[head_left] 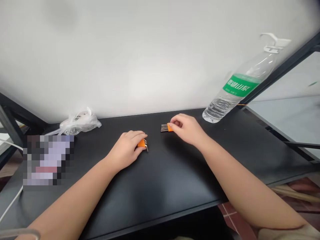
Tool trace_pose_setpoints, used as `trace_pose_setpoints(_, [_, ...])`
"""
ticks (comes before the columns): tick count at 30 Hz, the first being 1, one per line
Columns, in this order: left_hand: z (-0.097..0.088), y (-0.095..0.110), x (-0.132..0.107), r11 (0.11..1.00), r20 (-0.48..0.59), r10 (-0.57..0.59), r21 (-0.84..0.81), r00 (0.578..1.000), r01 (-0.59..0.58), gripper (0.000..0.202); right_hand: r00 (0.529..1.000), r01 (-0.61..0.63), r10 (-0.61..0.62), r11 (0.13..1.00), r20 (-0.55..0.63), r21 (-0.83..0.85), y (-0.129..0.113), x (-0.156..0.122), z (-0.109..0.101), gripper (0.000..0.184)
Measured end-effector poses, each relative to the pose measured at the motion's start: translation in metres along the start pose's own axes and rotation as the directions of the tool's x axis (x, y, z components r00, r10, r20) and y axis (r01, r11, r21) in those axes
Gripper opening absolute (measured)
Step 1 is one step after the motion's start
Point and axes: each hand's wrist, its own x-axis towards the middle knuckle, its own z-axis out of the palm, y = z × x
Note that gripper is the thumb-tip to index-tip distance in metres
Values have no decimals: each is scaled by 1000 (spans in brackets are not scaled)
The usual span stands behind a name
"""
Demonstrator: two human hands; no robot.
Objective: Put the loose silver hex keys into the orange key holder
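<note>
I see a matt black tabletop (175, 173), smooth. Both orange plastic holders (141, 143) (169, 127) carry shiny metal keys. The water bottle (237, 90) is clear glossy plastic; the bag (80, 124) is crinkled film.

The left hand (126, 148) closes over most of an orange hex-key holder (141, 143). Only one orange corner and a few metal tips show past the fingers (138, 136), so the number of keys cannot be told. The right hand (188, 129) hides the far end of a second orange hex-key holder (169, 127). A pixelated patch (47, 160) masks whatever lies at the left of the surface (162, 180). The print on the green label (238, 87) of the water bottle (225, 103) is too small to read. Both forearms run off the bottom edge. A white cable (11, 203) leaves at the left edge.
</note>
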Motion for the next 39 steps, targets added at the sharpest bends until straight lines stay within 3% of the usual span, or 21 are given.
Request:
trace_pose_setpoints(2, [2, -12, 1, 998, 7, -31, 55, 999, 31, 38, 997, -72, 77, 985, 26, -155, 16, 7, -3, 24])
trace_pose_setpoints(4, [3, -21, 3, 992, -9, -86, 92, 996, 87, 40, 984, -78, 113, 969, 138, -235, 25, 10, 0, 22])
trace_pose_setpoints(8, [-1, -25, 4, 956, -142, -192, 198, 971, 218, 46, 960, -55, 108, 977, 258, -206, 19, 7, 11, 17])
trace_pose_setpoints(11, [-7, -9, 4, 945, -207, -188, 228, 960, 235, 46, 952, 4, 39, 990, 304, -140, 2, -1, 17, 15])
trace_pose_setpoints(14, [-6, 13, 3, 970, -74, -157, 175, 985, 168, 44, 940, 101, -59, 989, 337, -110, -17, -10, 21, 15])
trace_pose_setpoints(17, [4, 27, 3, 973, 37, -180, 156, 983, 172, 59, 921, 191, -146, 977, 362, -92, -35, -19, 28, 13])
trace_pose_setpoints(19, [10, 29, 3, 967, 50, -210, 156, 976, 200, 47, 904, 236, -190, 969, 384, -77, -45, -26, 35, 11])
trace_pose_setpoints(22, [14, 24, 5, 972, 60, -210, 118, 976, 202, 23, 905, 260, -206, 960, 373, -100, -55, -33, 48, 14])
trace_pose_setpoints(25, [14, 21, 6, 977, 64, -205, 74, 977, 201, 16, 936, 215, -159, 965, 313, -152, -58, -36, 57, 13])
trace_pose_setpoints(29, [13, 24, 8, 974, 60, -221, 67, 973, 217, 15, 956, 175, -120, 965, 269, -194, -56, -38, 63, 11])
trace_pose_setpoints(39, [12, 21, 4, 972, 62, -234, 40, 970, 231, 24, 947, 269, -184, 903, 263, -336, -44, -40, 58, 14])
